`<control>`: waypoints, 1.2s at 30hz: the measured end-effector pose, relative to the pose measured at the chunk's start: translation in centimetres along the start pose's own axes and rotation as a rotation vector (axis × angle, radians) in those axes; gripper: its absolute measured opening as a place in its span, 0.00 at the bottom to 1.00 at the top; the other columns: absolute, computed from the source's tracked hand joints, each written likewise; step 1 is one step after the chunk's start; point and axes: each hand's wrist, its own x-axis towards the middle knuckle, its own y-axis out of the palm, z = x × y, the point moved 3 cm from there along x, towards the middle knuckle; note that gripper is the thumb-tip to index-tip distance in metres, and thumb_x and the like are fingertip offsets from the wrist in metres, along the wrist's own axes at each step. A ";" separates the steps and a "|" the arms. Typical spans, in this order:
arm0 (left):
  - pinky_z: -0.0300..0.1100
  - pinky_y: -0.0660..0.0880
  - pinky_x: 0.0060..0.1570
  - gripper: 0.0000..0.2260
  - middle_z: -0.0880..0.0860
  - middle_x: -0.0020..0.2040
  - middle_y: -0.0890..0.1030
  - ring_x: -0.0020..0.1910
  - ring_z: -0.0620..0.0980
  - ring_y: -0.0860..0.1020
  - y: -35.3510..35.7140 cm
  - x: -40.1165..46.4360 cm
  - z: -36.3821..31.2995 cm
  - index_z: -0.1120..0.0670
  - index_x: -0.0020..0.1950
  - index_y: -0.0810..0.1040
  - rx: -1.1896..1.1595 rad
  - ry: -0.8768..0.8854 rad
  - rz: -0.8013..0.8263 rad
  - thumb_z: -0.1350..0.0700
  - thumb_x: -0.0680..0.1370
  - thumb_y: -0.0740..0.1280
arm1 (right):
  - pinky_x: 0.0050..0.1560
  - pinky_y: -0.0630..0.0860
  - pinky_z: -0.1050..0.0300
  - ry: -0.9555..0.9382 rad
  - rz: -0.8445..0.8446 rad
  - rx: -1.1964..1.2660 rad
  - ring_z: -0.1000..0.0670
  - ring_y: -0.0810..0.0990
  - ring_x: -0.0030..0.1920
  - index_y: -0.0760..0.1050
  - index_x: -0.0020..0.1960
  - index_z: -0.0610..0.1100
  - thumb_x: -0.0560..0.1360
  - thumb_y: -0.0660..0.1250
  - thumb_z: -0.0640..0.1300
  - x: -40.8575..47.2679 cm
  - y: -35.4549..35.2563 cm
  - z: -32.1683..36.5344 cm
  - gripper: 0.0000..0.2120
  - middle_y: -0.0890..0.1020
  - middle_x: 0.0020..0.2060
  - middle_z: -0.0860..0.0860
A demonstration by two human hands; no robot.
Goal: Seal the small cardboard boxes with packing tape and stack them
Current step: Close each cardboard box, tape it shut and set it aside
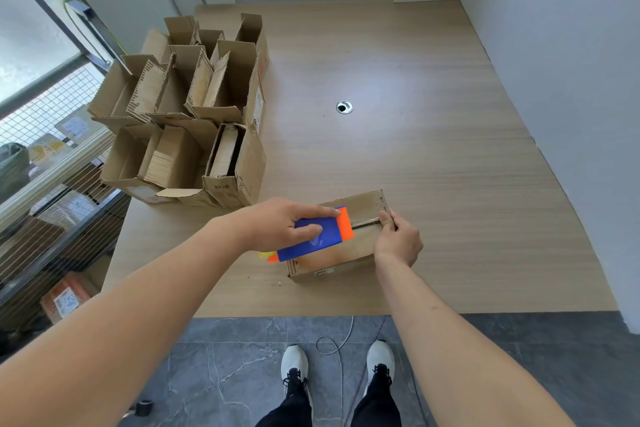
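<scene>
On the wooden table (415, 149) the open boxes (187, 114) stand at ten o'clock, and near the front edge your left hand (280, 224) grips the blue and orange tape dispenser (317, 234) on the small box (341, 250), while your right hand (398, 239) pinches the box's far right corner.

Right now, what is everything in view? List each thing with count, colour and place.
Closed cardboard box: one, brown, near table edge, under both hands.
Tape dispenser: one, blue and orange, on the box top.
Open cardboard boxes: a cluster, count unclear, brown, table's left side.
Table: one, light wood, with a metal grommet hole.
Cable: one, grey, on the dark tiled floor.
Tape roll: one, dark, on the floor, lower left.
Left hand: grips the dispenser.
Right hand: pinches the box's right end.
Shoes: two, white.
</scene>
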 end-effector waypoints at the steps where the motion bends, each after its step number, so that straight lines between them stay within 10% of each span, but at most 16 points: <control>1: 0.50 0.77 0.48 0.18 0.48 0.61 0.79 0.43 0.50 0.78 -0.2 -0.2 0.2 0.20 0.71 0.59 -0.003 -0.001 0.011 0.37 0.84 0.56 | 0.56 0.71 0.58 0.007 -0.007 0.005 0.44 0.79 0.63 0.83 0.63 0.48 0.81 0.69 0.49 0.0 -0.2 0.1 0.13 0.85 0.60 0.48; 13: 0.56 0.75 0.63 0.17 0.41 0.73 0.71 0.59 0.56 0.79 -1.0 -4.2 2.9 0.18 0.68 0.61 -0.099 -0.044 0.065 0.38 0.84 0.58 | 0.58 0.73 0.56 0.044 -0.043 0.025 0.43 0.80 0.62 0.83 0.62 0.48 0.81 0.69 0.49 0.7 -0.7 0.0 0.12 0.85 0.59 0.47; 26: 0.53 0.77 0.58 0.18 0.42 0.68 0.76 0.49 0.53 0.79 1.0 -4.1 4.4 0.19 0.69 0.61 -0.151 -0.055 0.024 0.39 0.84 0.58 | 0.53 0.72 0.52 -0.084 0.019 -0.308 0.40 0.78 0.59 0.80 0.64 0.52 0.84 0.62 0.51 0.3 -1.0 0.9 0.13 0.83 0.59 0.46; 30: 0.51 0.76 0.54 0.18 0.42 0.67 0.76 0.46 0.53 0.79 1.4 -3.5 4.5 0.18 0.68 0.61 -0.142 -0.047 0.019 0.40 0.84 0.58 | 0.77 0.60 0.43 -0.398 -0.008 -0.713 0.41 0.66 0.75 0.62 0.79 0.46 0.81 0.63 0.38 -1.3 0.9 3.1 0.28 0.65 0.77 0.43; 36: 0.54 0.74 0.63 0.17 0.40 0.72 0.72 0.58 0.51 0.78 1.8 -3.4 4.6 0.19 0.69 0.62 -0.204 -0.026 0.028 0.40 0.84 0.58 | 0.79 0.33 0.44 -0.534 0.200 -0.904 0.43 0.33 0.81 0.34 0.82 0.44 0.79 0.41 0.72 -2.4 3.9 1.1 0.44 0.35 0.81 0.42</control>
